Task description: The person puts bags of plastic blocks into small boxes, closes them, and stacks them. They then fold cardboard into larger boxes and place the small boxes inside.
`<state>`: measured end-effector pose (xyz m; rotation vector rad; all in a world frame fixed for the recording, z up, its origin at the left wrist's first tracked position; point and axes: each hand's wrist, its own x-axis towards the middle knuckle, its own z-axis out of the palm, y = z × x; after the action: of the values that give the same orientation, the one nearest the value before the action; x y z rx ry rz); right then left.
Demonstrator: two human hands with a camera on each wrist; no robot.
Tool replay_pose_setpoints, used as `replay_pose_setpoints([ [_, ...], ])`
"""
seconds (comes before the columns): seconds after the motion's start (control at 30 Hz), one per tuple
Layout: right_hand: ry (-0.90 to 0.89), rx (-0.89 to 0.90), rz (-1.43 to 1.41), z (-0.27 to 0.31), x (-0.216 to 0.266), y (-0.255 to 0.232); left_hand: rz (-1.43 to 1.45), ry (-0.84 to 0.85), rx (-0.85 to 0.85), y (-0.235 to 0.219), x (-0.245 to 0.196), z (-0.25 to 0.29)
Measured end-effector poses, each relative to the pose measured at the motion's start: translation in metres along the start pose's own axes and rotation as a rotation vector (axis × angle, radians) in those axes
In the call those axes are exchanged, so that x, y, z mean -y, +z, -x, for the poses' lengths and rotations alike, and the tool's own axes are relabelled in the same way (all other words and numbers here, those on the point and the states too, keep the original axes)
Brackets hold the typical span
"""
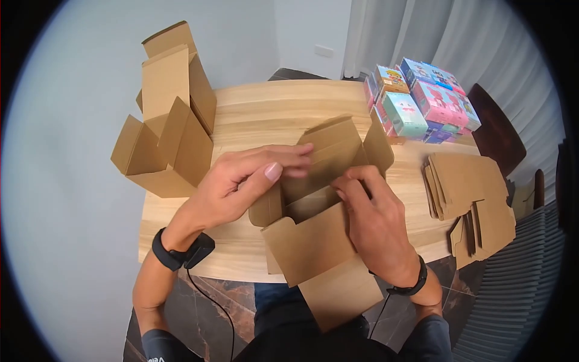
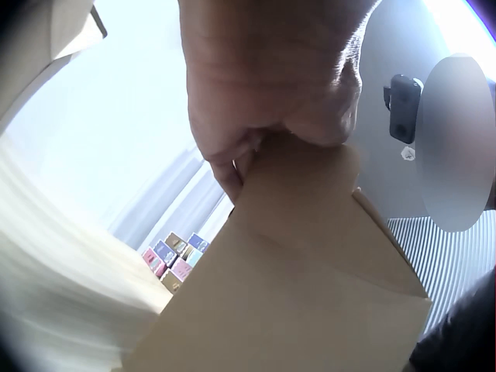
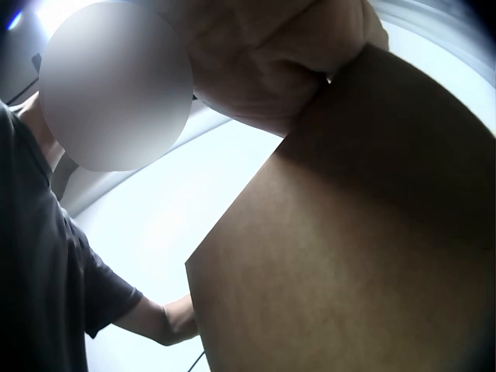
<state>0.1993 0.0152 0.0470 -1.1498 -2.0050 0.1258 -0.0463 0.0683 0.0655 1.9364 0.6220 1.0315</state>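
An open cardboard box [image 1: 313,241] with raised flaps stands at the table's near edge, between both hands. Above its left side is the left hand [image 1: 241,178], its fingers extended over the opening; in the left wrist view that hand [image 2: 271,77] is beside a box flap [image 2: 294,256]. The right hand [image 1: 377,223] lies over the box's right side with bent fingers, thumb and fingertips together at the inner edge; whether they pinch the cardboard is hidden. In the right wrist view a large box panel [image 3: 349,248] covers much of the right hand [image 3: 263,62].
Two opened cardboard boxes [image 1: 181,151] stand at the left of the wooden table [image 1: 259,108]. Small colourful boxes [image 1: 437,102] are stacked at the back right. Flattened cardboard [image 1: 467,181] lies at the right edge, near a dark chair [image 1: 497,130].
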Motion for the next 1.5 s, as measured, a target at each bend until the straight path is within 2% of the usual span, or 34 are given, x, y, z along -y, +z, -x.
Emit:
replay_pose_setpoints([
  [0.07, -0.041, 0.123, 0.229, -0.005, 0.005, 0.000, -0.121, -0.088, -0.055, 0.001, -0.006, -0.004],
  [0.1, -0.041, 0.124, 0.228, -0.007, 0.008, -0.002, -0.120, -0.089, -0.056, 0.005, -0.011, -0.008],
  [0.17, -0.132, 0.035, 0.492, -0.010, 0.014, -0.005, -0.213, -0.182, -0.164, 0.013, -0.019, -0.018],
  [0.2, -0.132, 0.035, 0.499, -0.010, 0.016, -0.003, -0.208, -0.177, -0.164, 0.013, -0.016, -0.020],
  [0.23, -0.064, -0.115, 0.436, -0.010, 0.017, 0.000, -0.091, -0.257, -0.153, 0.013, -0.010, -0.021],
  [0.27, -0.036, -0.156, 0.351, -0.009, 0.013, -0.002, 0.026, -0.337, -0.143, 0.013, -0.002, -0.022],
  [0.3, -0.013, -0.199, 0.265, -0.007, 0.008, -0.003, 0.032, -0.334, -0.151, 0.011, 0.010, -0.018],
  [0.33, 0.006, -0.244, 0.178, -0.006, 0.004, -0.005, 0.022, -0.136, -0.113, 0.009, 0.019, -0.015],
  [0.37, 0.042, -0.132, 0.133, -0.003, -0.001, -0.008, 0.010, 0.061, -0.065, 0.008, 0.026, -0.013],
  [0.4, 0.081, -0.024, 0.087, 0.000, -0.004, -0.010, 0.010, 0.059, -0.056, 0.008, 0.028, -0.009],
  [0.47, 0.206, -0.007, 0.065, -0.004, -0.004, -0.019, -0.148, 0.028, -0.046, 0.011, 0.016, -0.005],
  [0.53, 0.162, 0.042, 0.130, -0.006, -0.013, -0.027, -0.122, 0.007, -0.089, 0.011, 0.014, -0.009],
  [0.6, 0.106, -0.032, 0.174, -0.009, -0.022, -0.025, -0.097, -0.013, -0.131, 0.008, 0.013, -0.012],
  [0.67, 0.002, -0.116, 0.187, -0.012, -0.037, -0.028, 0.148, -0.312, -0.101, -0.007, 0.014, -0.010],
  [0.7, 0.020, -0.141, 0.044, -0.011, -0.045, -0.025, 0.047, -0.285, -0.117, -0.014, 0.023, -0.005],
  [0.73, 0.019, -0.145, 0.040, -0.011, -0.044, -0.024, 0.041, -0.285, -0.116, -0.018, 0.031, -0.001],
  [0.8, 0.281, -0.163, -0.225, -0.007, -0.036, -0.018, 0.184, -0.172, -0.202, -0.021, 0.043, 0.009],
  [0.83, 0.240, -0.090, -0.081, -0.007, -0.029, -0.019, 0.081, -0.120, -0.172, -0.021, 0.044, 0.013],
  [0.87, 0.244, -0.095, -0.081, -0.009, -0.028, -0.017, 0.080, -0.120, -0.166, -0.014, 0.038, 0.011],
  [0.93, 0.192, -0.095, 0.011, -0.011, -0.025, -0.011, -0.054, 0.006, -0.140, 0.001, 0.020, 0.005],
  [0.97, 0.192, -0.094, 0.009, -0.011, -0.024, -0.008, -0.207, 0.025, -0.057, -0.006, 0.020, 0.005],
  [1.07, 0.053, -0.099, -0.199, -0.007, -0.021, 0.000, -0.353, 0.013, 0.010, -0.004, 0.024, 0.000],
  [1.1, 0.031, 0.021, -0.152, -0.004, -0.023, -0.002, -0.400, 0.008, 0.032, -0.002, 0.025, 0.000],
  [1.13, 0.030, 0.025, -0.153, -0.004, -0.024, -0.001, -0.478, 0.012, 0.093, 0.003, 0.027, -0.002],
  [1.17, -0.069, 0.107, -0.095, -0.005, -0.027, 0.001, -0.553, 0.015, 0.157, 0.009, 0.030, -0.003],
  [1.2, -0.167, 0.190, -0.037, -0.005, -0.028, 0.003, -0.618, 0.015, 0.129, 0.014, 0.027, -0.004],
  [1.23, -0.077, 0.116, -0.116, -0.009, -0.020, 0.001, -0.683, 0.013, 0.100, 0.019, 0.024, -0.005],
  [1.27, -0.074, 0.118, -0.116, -0.008, -0.021, 0.002, -0.679, 0.011, 0.102, 0.028, 0.026, -0.010],
  [1.3, -0.038, 0.111, -0.144, -0.006, -0.023, 0.005, -0.569, 0.007, -0.172, 0.037, 0.027, -0.015],
  [1.37, -0.001, 0.113, -0.176, -0.005, -0.024, 0.009, -0.451, -0.008, -0.448, 0.038, 0.029, -0.018],
  [1.4, -0.014, 0.083, -0.150, -0.004, -0.025, 0.011, -0.373, -0.141, -0.312, 0.030, 0.028, -0.023],
  [1.47, -0.026, 0.056, -0.126, -0.003, -0.023, 0.012, -0.291, -0.276, -0.178, 0.018, 0.033, -0.025],
  [1.5, 0.077, 0.012, -0.175, 0.000, -0.019, 0.011, -0.366, -0.109, -0.103, 0.014, 0.040, -0.022],
])
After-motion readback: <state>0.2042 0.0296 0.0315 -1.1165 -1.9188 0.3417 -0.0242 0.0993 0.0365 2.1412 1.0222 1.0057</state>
